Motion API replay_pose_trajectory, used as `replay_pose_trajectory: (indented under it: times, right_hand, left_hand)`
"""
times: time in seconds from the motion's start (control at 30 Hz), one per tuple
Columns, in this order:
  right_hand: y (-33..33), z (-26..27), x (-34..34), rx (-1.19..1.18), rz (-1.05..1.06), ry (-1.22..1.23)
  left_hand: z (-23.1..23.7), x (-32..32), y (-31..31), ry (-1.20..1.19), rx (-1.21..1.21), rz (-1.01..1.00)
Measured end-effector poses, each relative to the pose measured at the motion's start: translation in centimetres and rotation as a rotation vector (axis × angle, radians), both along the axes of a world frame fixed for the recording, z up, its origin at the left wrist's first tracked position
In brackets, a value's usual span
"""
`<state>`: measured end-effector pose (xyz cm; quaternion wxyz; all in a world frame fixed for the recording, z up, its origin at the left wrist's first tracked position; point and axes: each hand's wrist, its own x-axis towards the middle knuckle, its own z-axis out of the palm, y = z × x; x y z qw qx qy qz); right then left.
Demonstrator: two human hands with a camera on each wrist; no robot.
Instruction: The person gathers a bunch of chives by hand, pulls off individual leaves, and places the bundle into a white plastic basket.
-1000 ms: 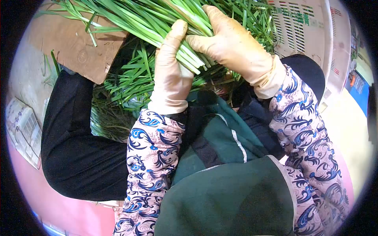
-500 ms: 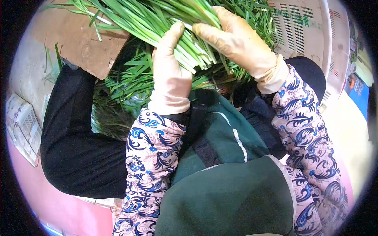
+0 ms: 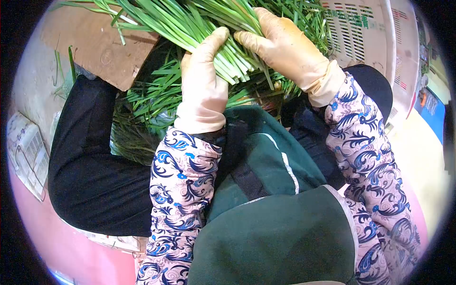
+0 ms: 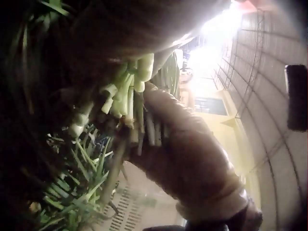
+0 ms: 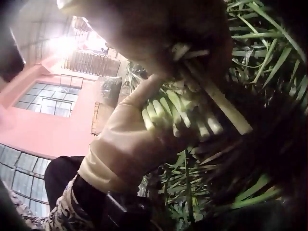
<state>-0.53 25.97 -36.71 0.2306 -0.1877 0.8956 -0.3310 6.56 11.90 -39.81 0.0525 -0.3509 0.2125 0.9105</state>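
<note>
Both hands wear pale rubber gloves. In the head view the left hand [image 3: 204,83] grips a bundle of green stalks [image 3: 175,23], thumb across the top, the pale cut ends [image 3: 235,66] sticking out to its right. The right hand [image 3: 292,52] is beside it, fingers curled round more stalks [image 3: 232,16], its thumb pointing toward the left thumb. The left wrist view shows the right hand [image 4: 192,154] behind the pale stalk ends [image 4: 125,96]. In the right wrist view the left hand [image 5: 127,139] holds a row of cut ends [image 5: 166,110]; one thicker stalk [image 5: 221,103] juts from the right hand.
Loose green leaves [image 3: 159,95] lie beneath and beyond the hands. A brown board [image 3: 102,47] is at the upper left, a slotted plastic crate [image 3: 356,35] at the upper right. The person's black-clad leg [image 3: 95,190] is bent at the left; a green apron [image 3: 275,237] covers the lap.
The thumbs, close together a second ago, moved apart and then a little nearer again. The right hand's stalks have shifted against the left bundle, whose cut ends now show more. Both hands keep their hold.
</note>
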Motion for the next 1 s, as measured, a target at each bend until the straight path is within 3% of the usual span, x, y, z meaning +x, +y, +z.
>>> replay_pose_trajectory:
  times: [0.13, 0.37, 0.73, 0.83, 1.0]
  right_hand:
    - [-0.1, -0.1, 0.0, -0.005, -0.029, -0.039]
    - [-0.5, 1.0, -0.1, 0.104, 0.008, -0.179]
    - [-0.6, 0.7, 0.7, 0.123, 0.021, -0.034]
    - [-0.6, 0.7, 0.6, 0.133, 0.014, -0.056]
    - [-0.4, 0.2, 0.9, 0.109, 0.075, 0.133]
  left_hand:
    - [-0.6, 0.1, -0.4, 0.097, 0.12, -0.076]
    - [-0.4, 0.0, -0.5, 0.114, 0.11, -0.099]
    - [0.0, 0.1, 0.2, 0.137, -0.057, -0.071]
    - [-0.2, 0.1, 0.3, 0.137, -0.038, -0.054]
    - [-0.3, 0.3, -0.3, 0.14, 0.066, -0.145]
